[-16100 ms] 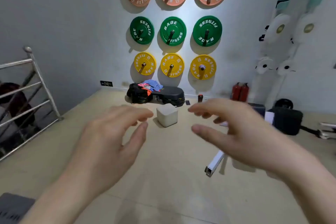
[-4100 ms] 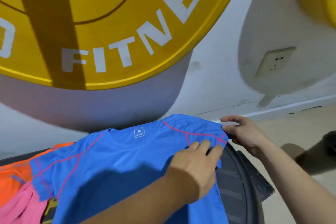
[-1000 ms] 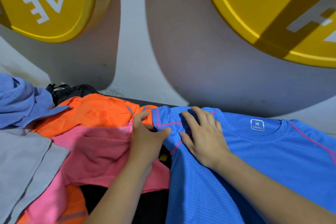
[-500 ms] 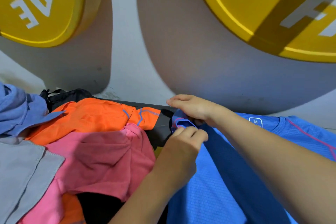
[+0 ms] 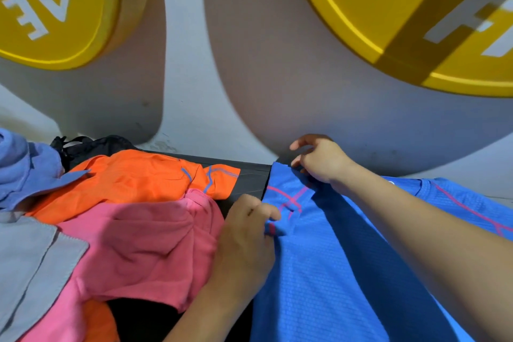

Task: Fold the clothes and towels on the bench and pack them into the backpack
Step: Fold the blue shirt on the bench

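Observation:
A blue shirt [image 5: 333, 264] with pink seams lies spread on the black bench [image 5: 247, 180], its left sleeve folded over onto the body. My left hand [image 5: 247, 233] pinches the lower edge of that folded sleeve. My right hand [image 5: 319, 161] pinches the sleeve's upper corner near the wall, with some fingers lifted. Left of the blue shirt lie an orange shirt [image 5: 138, 175], a pink garment [image 5: 138, 247], a grey cloth [image 5: 30, 264] and a lilac-blue towel [image 5: 22, 166]. A black backpack [image 5: 91, 144] shows behind the pile.
The wall stands right behind the bench, with two big yellow weight plates [image 5: 416, 8] hanging close overhead. The pile of clothes fills the bench's left part.
Both hands have carried the blue shirt's left sleeve rightwards over the body of the shirt. More black bench shows between the blue and orange shirts.

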A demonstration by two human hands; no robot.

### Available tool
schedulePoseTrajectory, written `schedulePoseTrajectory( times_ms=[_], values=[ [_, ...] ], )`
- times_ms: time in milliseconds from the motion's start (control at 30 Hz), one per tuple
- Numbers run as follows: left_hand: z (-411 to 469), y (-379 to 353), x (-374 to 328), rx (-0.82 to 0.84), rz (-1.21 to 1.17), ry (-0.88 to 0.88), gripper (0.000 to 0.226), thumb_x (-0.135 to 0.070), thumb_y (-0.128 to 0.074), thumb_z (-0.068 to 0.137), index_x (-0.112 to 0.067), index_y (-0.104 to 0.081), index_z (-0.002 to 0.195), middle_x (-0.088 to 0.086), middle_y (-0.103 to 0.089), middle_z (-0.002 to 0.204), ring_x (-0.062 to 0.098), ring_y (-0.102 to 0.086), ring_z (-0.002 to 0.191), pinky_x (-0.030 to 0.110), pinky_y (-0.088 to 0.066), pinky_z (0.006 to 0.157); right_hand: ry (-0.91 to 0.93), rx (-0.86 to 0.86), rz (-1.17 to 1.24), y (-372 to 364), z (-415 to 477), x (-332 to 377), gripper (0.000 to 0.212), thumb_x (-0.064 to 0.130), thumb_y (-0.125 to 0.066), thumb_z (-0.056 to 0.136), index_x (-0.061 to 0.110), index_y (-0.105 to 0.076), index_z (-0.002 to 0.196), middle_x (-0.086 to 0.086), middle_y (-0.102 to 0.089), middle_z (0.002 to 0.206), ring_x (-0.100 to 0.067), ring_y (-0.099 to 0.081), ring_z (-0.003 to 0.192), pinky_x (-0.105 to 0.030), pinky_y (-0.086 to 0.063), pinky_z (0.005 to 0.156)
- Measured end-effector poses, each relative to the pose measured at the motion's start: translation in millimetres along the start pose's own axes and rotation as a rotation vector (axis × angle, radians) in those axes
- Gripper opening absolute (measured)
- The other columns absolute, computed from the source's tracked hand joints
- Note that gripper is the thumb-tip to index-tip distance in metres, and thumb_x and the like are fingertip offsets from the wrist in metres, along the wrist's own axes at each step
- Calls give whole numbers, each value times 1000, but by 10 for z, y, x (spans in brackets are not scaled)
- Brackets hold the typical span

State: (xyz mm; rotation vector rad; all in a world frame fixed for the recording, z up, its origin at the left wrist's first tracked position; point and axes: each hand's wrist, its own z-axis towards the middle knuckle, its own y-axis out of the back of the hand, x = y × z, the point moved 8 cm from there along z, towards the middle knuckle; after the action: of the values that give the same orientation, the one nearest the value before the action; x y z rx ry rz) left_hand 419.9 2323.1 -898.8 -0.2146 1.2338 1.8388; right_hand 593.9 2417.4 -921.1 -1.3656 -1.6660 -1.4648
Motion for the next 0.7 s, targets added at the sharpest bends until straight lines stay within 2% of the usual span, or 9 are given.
schedulePoseTrajectory(
  times_ms=[67, 133, 200, 267, 300, 400, 500, 600, 700],
  values=[
    [-38, -82, -123, 83, 82, -161, 29, 2, -42, 68, -21, -53, 84, -1, -51, 84, 15, -47, 71, 25, -41, 56, 102, -44, -176, 36, 8, 41, 30, 4, -40, 87, 17, -59, 105, -7, -69, 80, -17, -59, 56, -31, -53, 61],
    [-86, -266, -117, 253, 197, -194, 31, 1, -51, 65, -23, -57, 84, -5, -50, 88, 19, -48, 74, 31, -46, 51, 196, 14, -323, -15, -41, 80, 16, 24, -49, 93, 19, -56, 106, -2, -65, 74, -19, -60, 62, -33, -52, 73],
    [-108, -330, -23, 358, 234, -85, 42, -3, -53, 66, -29, -62, 97, -10, -50, 99, 17, -47, 86, 36, -51, 63, 282, 57, -492, -62, -137, 92, 25, 37, -57, 91, 23, -54, 111, 0, -63, 80, -19, -57, 73, -33, -48, 75],
    [-91, -236, 9, 414, 186, 22, 53, -7, -52, 68, -31, -60, 115, -10, -48, 110, 16, -44, 96, 32, -47, 81, 355, -11, -573, 37, -287, 120, 31, 32, -61, 89, 21, -56, 118, 0, -60, 89, -18, -53, 82, -31, -45, 77],
    [-63, -132, -24, 409, 156, 51, 57, -8, -51, 67, -29, -59, 119, -7, -48, 112, 16, -45, 97, 31, -46, 84, 347, -59, -534, 144, -387, 126, 29, 27, -60, 90, 19, -58, 118, 1, -59, 89, -17, -52, 82, -29, -42, 77],
    [75, 293, -292, 357, 87, 106, 42, -14, -46, 68, -20, -64, 106, -2, -54, 97, 14, -54, 83, 33, -48, 78, 164, -190, -224, 632, -785, 25, 19, 16, -58, 90, 16, -62, 108, 3, -60, 77, -16, -53, 70, -25, -39, 69],
    [75, 516, -656, 604, 205, 164, 20, -14, -50, 82, -18, -68, 89, -4, -67, 87, 9, -58, 79, 24, -45, 76, 15, -312, 45, 1156, -1376, -198, 15, 10, -57, 89, 14, -63, 103, -5, -62, 84, -21, -56, 70, -26, -39, 57],
    [-204, 614, -833, 773, 342, 203, 17, -17, -50, 83, -8, -60, 73, 10, -68, 83, 26, -62, 83, 30, -44, 67, -107, -484, 98, 1656, -2136, -574, 19, 7, -57, 85, 13, -63, 101, -8, -60, 77, -21, -51, 60, -26, -36, 51],
    [-796, 565, -658, 804, 416, 345, 18, -23, -53, 85, -8, -63, 82, 11, -69, 91, 29, -62, 89, 33, -44, 69, -268, -610, 7, 1983, -2952, -1137, 23, 17, -60, 78, 11, -65, 99, -8, -62, 79, -26, -55, 66, -34, -44, 65]
  ],
)
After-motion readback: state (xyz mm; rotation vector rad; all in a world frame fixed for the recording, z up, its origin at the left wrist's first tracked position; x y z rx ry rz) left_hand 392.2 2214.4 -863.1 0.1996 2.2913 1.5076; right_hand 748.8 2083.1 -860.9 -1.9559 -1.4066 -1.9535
